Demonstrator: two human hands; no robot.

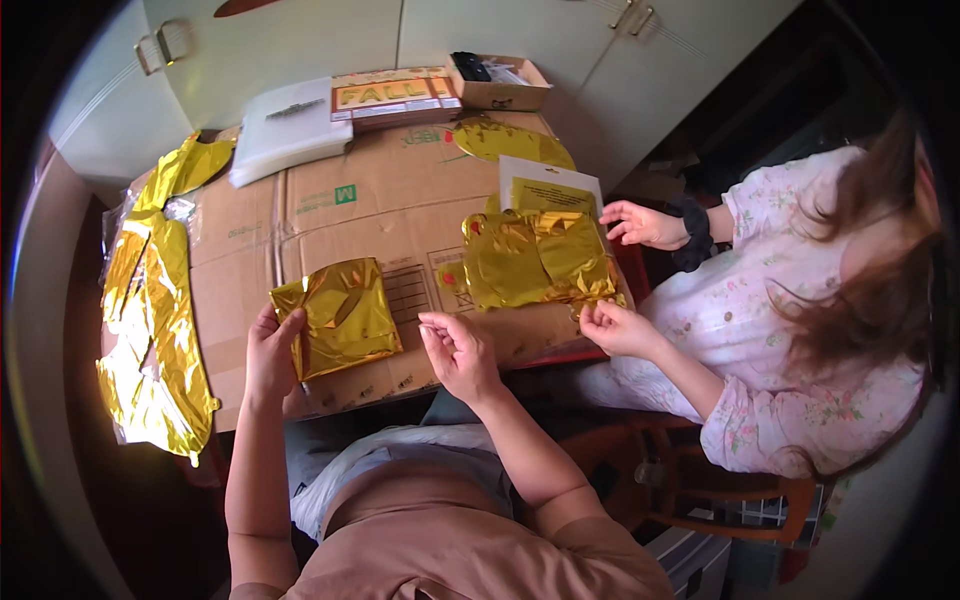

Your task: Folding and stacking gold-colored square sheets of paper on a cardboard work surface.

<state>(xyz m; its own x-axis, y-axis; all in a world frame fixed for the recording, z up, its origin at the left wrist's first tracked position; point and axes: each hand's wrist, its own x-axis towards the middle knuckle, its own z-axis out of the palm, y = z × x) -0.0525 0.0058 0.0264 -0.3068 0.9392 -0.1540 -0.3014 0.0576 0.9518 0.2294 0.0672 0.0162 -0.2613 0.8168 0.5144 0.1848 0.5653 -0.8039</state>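
Note:
My left hand (272, 350) grips the left edge of a folded gold foil balloon (345, 325), thumb on top, at the near edge of the cardboard. To the right of that balloon, my right hand (460, 358) is raised with its fingers curled in toward the thumb. Whether anything small sits between those fingertips I cannot make out. Another person's hands (630, 328) are at a second folded gold foil balloon (535, 258), one at its near right corner and the other beside a white card sleeve (550, 172).
Long gold foil balloons (155, 310) lie along the left edge of the cardboard-covered table (240, 290). At the back stand a stack of clear plastic bags (285, 135), printed cards (395, 95) and a small open box (505, 90). A flat gold foil piece (510, 140) lies nearby.

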